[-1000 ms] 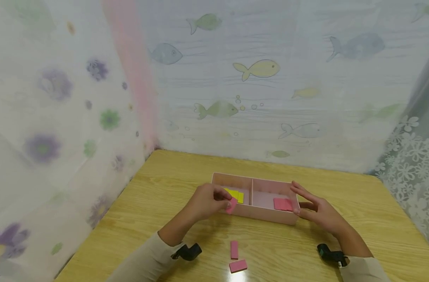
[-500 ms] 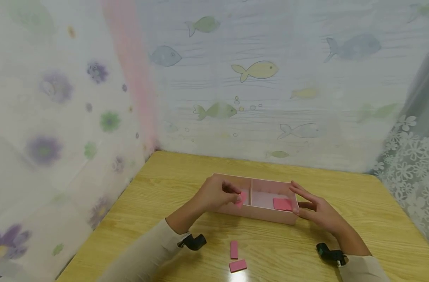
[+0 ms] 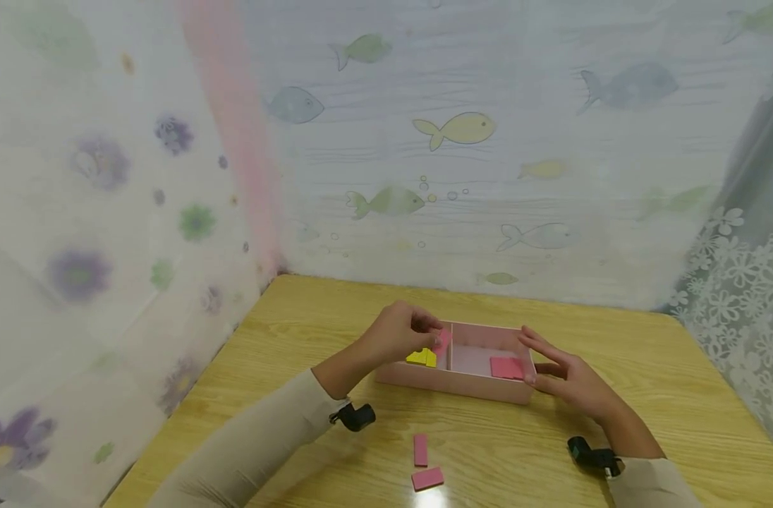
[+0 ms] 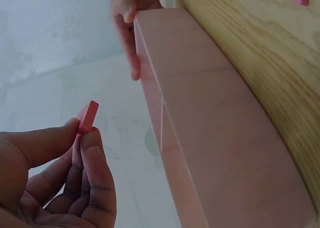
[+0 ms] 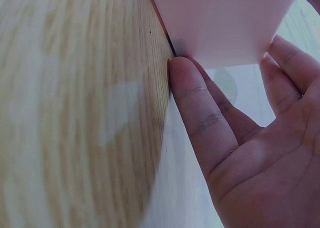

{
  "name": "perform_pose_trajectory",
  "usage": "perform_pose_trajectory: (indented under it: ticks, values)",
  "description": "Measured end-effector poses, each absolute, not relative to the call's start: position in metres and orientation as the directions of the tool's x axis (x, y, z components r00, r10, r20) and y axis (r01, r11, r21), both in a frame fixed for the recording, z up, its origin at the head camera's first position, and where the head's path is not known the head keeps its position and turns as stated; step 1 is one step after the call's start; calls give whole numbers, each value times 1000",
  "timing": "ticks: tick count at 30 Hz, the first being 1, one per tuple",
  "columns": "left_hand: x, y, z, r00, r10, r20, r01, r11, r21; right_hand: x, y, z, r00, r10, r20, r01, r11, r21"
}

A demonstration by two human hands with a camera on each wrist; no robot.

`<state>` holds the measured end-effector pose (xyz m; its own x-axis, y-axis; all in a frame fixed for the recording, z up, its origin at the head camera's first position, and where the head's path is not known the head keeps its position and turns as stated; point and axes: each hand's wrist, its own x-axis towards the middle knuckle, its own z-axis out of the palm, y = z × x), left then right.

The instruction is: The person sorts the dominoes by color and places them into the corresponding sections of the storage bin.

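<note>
My left hand (image 3: 396, 333) pinches a small pink rectangular block (image 4: 88, 117) between thumb and fingertips. It holds the block over the left compartment of a pale pink two-part box (image 3: 456, 385), close to the divider (image 3: 451, 346). Yellow blocks (image 3: 422, 358) lie in that compartment, partly hidden by the hand. Pink blocks (image 3: 506, 367) lie flat in the right compartment, near its end wall. My right hand (image 3: 577, 384) touches the box's right end with fingers spread and fairly straight, the thumb at the front corner.
Two pink blocks lie on the wooden table (image 3: 310, 310) in front of the box: one upright block (image 3: 421, 450) lengthwise, one slanted block (image 3: 427, 479) nearer me. Curtains with fish (image 3: 465, 128) and flowers (image 3: 78, 274) stand behind and to the left.
My left hand has carried the pink block rightward and farther back, from the box's front edge to beside the divider. My right hand has stayed at the box's right end.
</note>
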<state>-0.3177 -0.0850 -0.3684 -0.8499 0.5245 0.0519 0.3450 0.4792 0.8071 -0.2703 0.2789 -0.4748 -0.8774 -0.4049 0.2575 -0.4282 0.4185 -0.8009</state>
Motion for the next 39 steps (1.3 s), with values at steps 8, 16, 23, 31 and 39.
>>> perform_pose_trajectory:
  ticks: [8,16,23,31,39]
  values:
    - [-332,-71,-366,-853,522,20,271,411,870,-269,279,-474,-882,-395,256,-422,420,-804]
    - [-344,-57,-367,-855,518,-28,210,395,894,-270,279,-477,-879,-398,263,-428,413,-804]
    - [-348,-44,-363,-843,534,-67,186,407,894,-269,278,-475,-876,-396,277,-437,408,-802]
    - [-356,-25,-368,-852,516,-89,185,455,871,-270,278,-476,-887,-383,257,-419,435,-797]
    - [-358,-5,-374,-846,517,-129,161,480,862,-271,278,-475,-894,-379,238,-399,434,-808]
